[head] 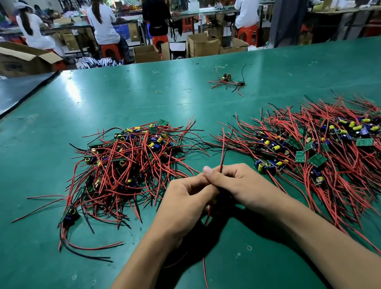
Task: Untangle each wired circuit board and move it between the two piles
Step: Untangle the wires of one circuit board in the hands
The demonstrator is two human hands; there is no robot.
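1 head-worn wide-angle view, facing forward and down, close over the green table (16, 168)

We see a smooth green bench (40, 165) with a soft sheen, glossy plastic-coated red wires (125, 178), matt green boards (316, 159), and brown cardboard boxes (18, 58) behind.

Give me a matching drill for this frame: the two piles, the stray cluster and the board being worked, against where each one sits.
Things
1. smaller pile
2. larger pile
3. stray cluster
4. held wired board

Places
A. gripped between the left hand and the right hand
B. on the green table, left of the hands
C. far side, beyond both piles
D. right of the hands

Pairs: 1-B, 2-D, 3-C, 4-A
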